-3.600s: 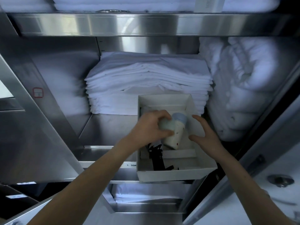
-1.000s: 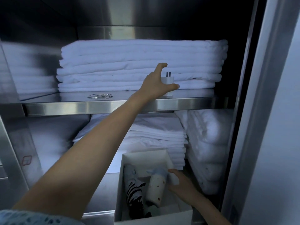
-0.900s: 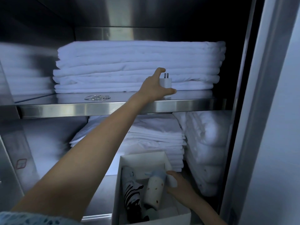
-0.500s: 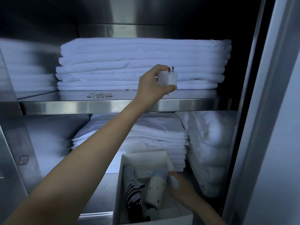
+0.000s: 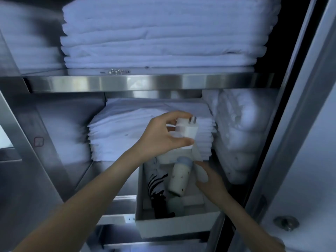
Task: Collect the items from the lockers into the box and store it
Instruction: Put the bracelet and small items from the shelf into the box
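A: left hand point(image 5: 160, 137)?
B: clenched on the white plug adapter point(image 5: 187, 130), thumb under, fingers on top; prongs point up and right; it hangs in the air just above the far end of the white box point(image 5: 174, 227).
A: right hand point(image 5: 211, 180)?
B: gripping the box's right wall, fingers curled over the rim; box sits on the lower steel shelf point(image 5: 112, 179), front edge sticking out past it.
A: contents?
B: pale bottle with a blue cap point(image 5: 179, 176) lying tilted; black-and-white striped item point(image 5: 156, 180) left of it, touching; too blurred to name it.
A: rest?
B: folded white linen point(image 5: 163, 33) on the upper shelf; small metal chain point(image 5: 116, 71) in front of it; more stacked linen point(image 5: 127, 131) behind the box.
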A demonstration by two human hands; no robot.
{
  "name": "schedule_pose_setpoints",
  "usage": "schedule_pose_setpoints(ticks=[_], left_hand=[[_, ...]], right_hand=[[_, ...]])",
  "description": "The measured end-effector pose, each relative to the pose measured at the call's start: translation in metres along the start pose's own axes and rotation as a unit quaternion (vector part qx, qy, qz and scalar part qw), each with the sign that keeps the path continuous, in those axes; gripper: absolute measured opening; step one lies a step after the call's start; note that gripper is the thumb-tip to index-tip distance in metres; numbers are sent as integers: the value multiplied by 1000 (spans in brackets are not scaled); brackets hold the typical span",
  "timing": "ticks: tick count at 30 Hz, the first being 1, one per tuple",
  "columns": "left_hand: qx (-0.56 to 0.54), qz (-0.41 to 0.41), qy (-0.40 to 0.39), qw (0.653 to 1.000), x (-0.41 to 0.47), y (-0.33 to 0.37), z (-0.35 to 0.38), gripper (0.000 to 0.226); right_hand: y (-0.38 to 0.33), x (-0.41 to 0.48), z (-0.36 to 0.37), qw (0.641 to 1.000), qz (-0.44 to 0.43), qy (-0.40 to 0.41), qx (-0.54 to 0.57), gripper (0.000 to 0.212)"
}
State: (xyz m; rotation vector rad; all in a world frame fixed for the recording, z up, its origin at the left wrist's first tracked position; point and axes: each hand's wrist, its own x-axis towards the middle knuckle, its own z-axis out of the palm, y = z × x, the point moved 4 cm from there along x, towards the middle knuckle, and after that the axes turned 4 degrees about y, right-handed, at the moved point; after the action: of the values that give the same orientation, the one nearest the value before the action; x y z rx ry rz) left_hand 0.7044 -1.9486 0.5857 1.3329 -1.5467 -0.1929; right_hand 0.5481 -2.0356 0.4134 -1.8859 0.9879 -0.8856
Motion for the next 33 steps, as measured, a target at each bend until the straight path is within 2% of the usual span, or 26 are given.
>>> schedule_pose_setpoints(ticks=[4, 7, 14, 18, 28, 33], left_hand=[[90, -50, -74, 992, -29, -58, 26, 51], [185, -71, -147, 969, -49, -93, 49, 57], [271, -89, -238, 928, -69, -132, 78, 66], [284, -78, -249, 923, -72, -140, 85, 68], [312, -60, -262, 911, -76, -141, 79, 72], [270, -73, -239, 930, -77, -135, 72, 77]], right_hand=[[-8, -6, -1, 1000, -8, 11, 8, 58], [-5, -8, -1, 1000, -2, 10, 13, 58], [-2, -7, -1, 1000, 7, 17, -1, 56], [6, -3, 1, 999, 29, 17, -2, 61], [8, -2, 2, 999, 40, 15, -2, 60], [7, -2, 1, 999, 43, 9, -7, 60]])
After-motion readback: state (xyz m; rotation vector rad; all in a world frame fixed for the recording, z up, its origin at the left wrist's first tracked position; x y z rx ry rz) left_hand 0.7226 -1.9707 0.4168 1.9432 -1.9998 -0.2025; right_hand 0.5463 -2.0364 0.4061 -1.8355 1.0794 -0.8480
